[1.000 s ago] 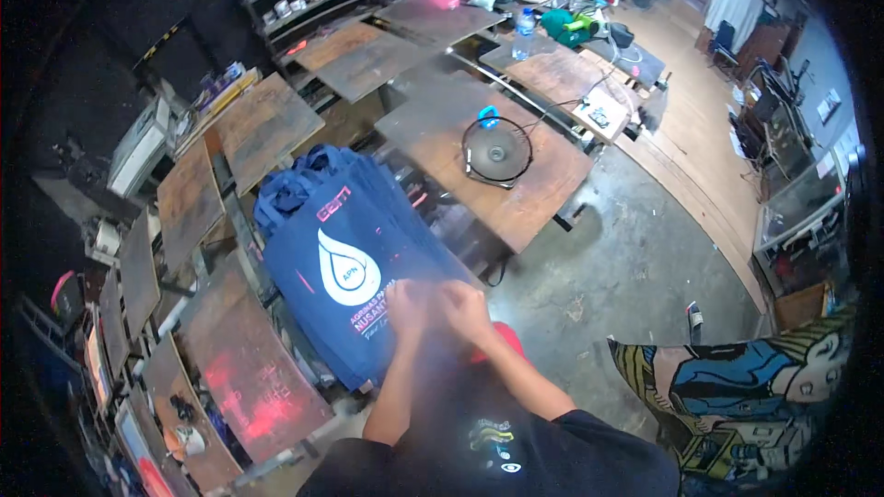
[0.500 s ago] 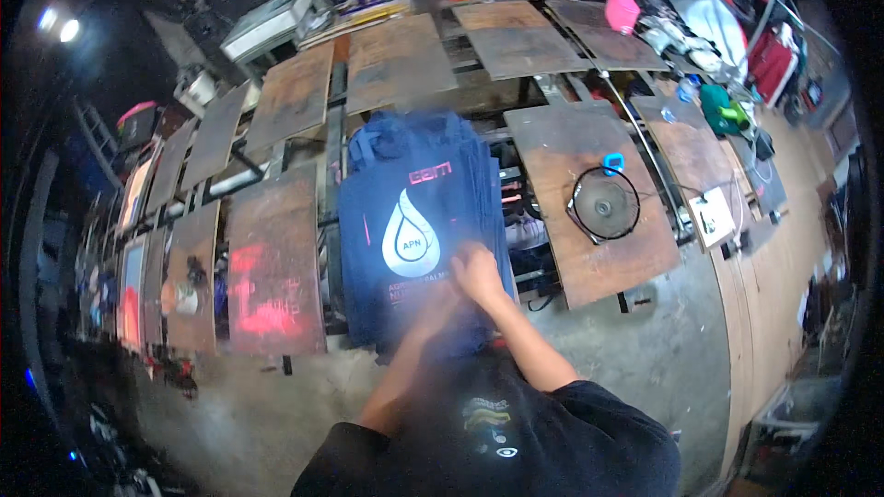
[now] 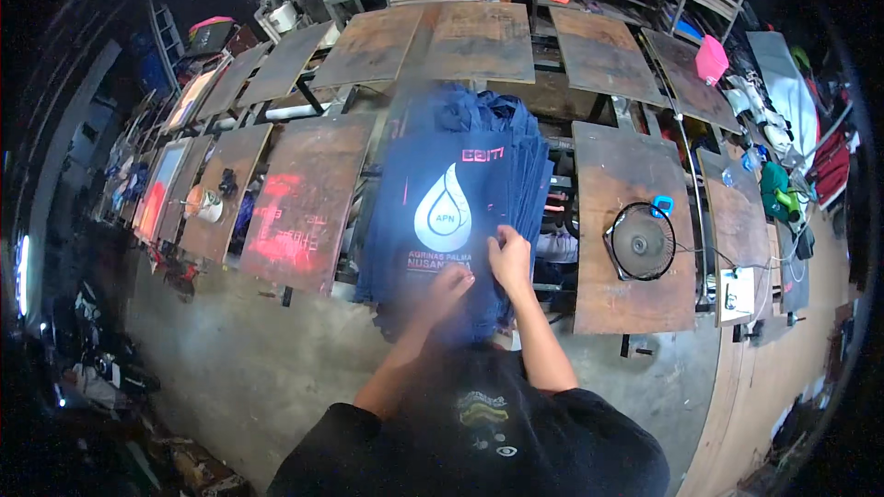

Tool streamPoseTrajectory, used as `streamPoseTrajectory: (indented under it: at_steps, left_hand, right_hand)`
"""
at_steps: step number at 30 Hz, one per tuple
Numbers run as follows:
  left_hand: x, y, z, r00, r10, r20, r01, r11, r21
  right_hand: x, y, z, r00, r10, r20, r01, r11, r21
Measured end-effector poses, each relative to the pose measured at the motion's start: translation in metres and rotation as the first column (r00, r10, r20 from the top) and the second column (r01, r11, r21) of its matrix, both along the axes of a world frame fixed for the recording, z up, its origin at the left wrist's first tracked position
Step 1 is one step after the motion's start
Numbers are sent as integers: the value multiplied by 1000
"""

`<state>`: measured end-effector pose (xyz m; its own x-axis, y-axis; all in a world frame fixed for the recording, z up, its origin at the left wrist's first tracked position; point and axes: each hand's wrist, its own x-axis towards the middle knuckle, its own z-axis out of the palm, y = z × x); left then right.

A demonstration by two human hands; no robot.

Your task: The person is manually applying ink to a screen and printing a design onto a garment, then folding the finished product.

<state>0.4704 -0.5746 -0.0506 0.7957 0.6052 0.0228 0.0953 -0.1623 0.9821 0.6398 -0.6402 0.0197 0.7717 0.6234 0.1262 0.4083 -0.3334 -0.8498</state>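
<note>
A thick stack of navy cloth tote bags (image 3: 391, 202) lies in front of me, with handles bunched at its far end. The top bag bears a white drop-shaped print (image 3: 443, 212) and small reddish lettering. Over the lower part of that print hovers or rests my left hand (image 3: 448, 287), fingers loosely stretched and partly veiled by a hazy smear. My right hand (image 3: 511, 258) is by the stack's right side, fingers loosely bent and a little apart. Neither hand visibly grips cloth; whether the fingertips touch it I cannot tell.
Brown boards on metal frames (image 3: 483, 41) stand in rows around the stack. To the right, a round black fan (image 3: 642, 241) lies on a board beside a blue object (image 3: 661, 206). A red-stained board (image 3: 299, 212) is at left; a pink container (image 3: 711, 61) stands far right.
My view has shifted left, so the scene sits farther right. My right hand has loosened and stays by the bag's right side; my left hand now shows more clearly over the lower print.
</note>
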Motion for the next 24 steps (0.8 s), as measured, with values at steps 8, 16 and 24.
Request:
streamPoseTrajectory:
  at_steps: [8,16,24]
  left_hand:
    - [27,14,16,975,224,0,-221,964,-150]
    - [60,41,70,974,225,-2,-207,899,385]
    - [39,53,52,953,301,37,-301,953,-19]
  right_hand:
    - [-32,-14,26,995,40,-96,-37,999,34]
    - [-43,-15,26,992,17,-125,-10,998,57]
    - [-50,-12,29,983,49,-177,-33,995,92]
